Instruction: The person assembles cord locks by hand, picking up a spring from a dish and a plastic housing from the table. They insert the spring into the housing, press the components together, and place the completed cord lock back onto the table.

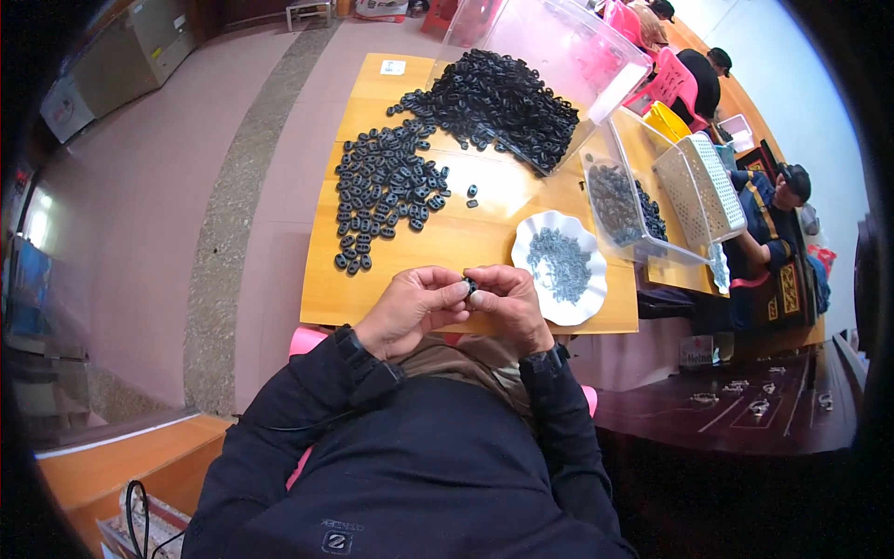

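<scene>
Setting: pale floor with a grey speckled strip runs beside a wooden counter (pixel 447 244); other people sit at tables far to the right.
Held piece: a small black ring-shaped part (pixel 470 284) sits between the two hands, just above the counter's near edge.
Left hand (pixel 414 306): fingers curled in, thumb and fingertips pinched against the black part from the left.
Right hand (pixel 507 300): fingers curled in too, fingertips closed on the same part from the right; the two hands touch at the fingertips.
Sleeves: dark jacket cuffs, with a dark band at each wrist.
White plate (pixel 535 244): scalloped rim, just right of the right hand, holding a heap of small grey metal bits (pixel 561 264).
Spread parts (pixel 382 191): many black rings laid flat on the counter, beyond the left hand.
Loose pair (pixel 472 196): two black rings lying apart from the spread.
Big heap (pixel 498 102): a mound of the same black rings at the far end, spilling out of a tipped clear bin (pixel 577 47).
Clear tub (pixel 596 177): right of the plate, holding dark small pieces.
</scene>
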Available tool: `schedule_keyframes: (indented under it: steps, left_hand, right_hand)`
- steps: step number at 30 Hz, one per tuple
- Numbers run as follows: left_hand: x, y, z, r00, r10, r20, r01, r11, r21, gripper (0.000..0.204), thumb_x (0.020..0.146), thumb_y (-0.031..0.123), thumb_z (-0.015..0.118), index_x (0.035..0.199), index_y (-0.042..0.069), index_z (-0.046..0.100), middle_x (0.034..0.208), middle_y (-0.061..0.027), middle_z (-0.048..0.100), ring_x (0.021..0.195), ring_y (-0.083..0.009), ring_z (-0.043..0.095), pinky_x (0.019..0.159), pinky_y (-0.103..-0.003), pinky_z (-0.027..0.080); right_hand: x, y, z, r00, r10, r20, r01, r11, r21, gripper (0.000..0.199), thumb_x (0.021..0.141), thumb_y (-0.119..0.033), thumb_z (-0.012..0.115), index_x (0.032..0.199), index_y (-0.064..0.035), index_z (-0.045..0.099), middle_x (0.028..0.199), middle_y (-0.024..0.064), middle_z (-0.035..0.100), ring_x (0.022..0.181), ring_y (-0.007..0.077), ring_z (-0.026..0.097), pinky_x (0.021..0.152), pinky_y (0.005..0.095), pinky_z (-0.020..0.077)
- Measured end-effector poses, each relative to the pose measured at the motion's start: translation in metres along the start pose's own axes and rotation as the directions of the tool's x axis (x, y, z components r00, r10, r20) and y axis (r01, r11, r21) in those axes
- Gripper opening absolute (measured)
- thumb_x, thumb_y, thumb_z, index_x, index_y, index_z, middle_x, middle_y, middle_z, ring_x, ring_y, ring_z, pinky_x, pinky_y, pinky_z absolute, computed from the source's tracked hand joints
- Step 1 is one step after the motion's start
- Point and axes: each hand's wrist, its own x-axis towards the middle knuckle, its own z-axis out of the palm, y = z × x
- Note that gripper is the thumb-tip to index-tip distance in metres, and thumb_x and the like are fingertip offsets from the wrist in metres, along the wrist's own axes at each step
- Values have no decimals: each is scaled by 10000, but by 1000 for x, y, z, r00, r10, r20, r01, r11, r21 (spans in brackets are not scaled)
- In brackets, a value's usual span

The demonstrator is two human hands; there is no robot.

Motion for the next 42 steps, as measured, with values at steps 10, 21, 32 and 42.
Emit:
schedule_keyframes:
  steps: [10, 21, 32, 42]
  left_hand:
    - [1, 1, 5, 999, 43, 28, -43, 999, 13, 113, 909, 117, 638, 970, 23, 622, 864, -47, 650, 776, -126, 642, 736, -262, 568]
    - [-3, 1, 4, 998, 40, -47, -36, 997, 75, 108, 926, 139, 616, 970, 41, 609, 829, -12, 611, 748, -86, 603, 727, -268, 567]
    - [0, -3, 4, 998, 46, -42, -43, 996, 77, 96, 910, 117, 633, 949, 30, 621, 823, -17, 619, 740, -96, 620, 705, -266, 576]
    - [-1, -6, 4, 997, 74, -24, -72, 996, 60, 97, 906, 95, 633, 962, 16, 630, 822, -26, 629, 739, -96, 625, 707, -258, 574]
  right_hand:
    - [2, -10, 3, 1000, -3, 11, 4, 992, -129, 291, 864, 5, 651, 1152, 32, 612, 966, 93, 679, 838, 138, 649, 753, 264, 544]
    - [-15, -80, -26, 870, -445, -212, 260, 780, -570, 280, 870, 16, 598, 1150, 28, 601, 891, 91, 647, 698, 141, 638, 640, 270, 548]
    - [-4, -157, -106, 549, -758, -352, 15, 431, -902, 266, 889, -63, 625, 1124, 60, 619, 825, 65, 644, 612, 89, 587, 506, 215, 502]
    - [85, -47, -16, 945, -300, 129, 142, 23, -990, 174, 846, -157, 595, 935, -52, 701, 928, 151, 643, 817, 360, 635, 738, 433, 504]
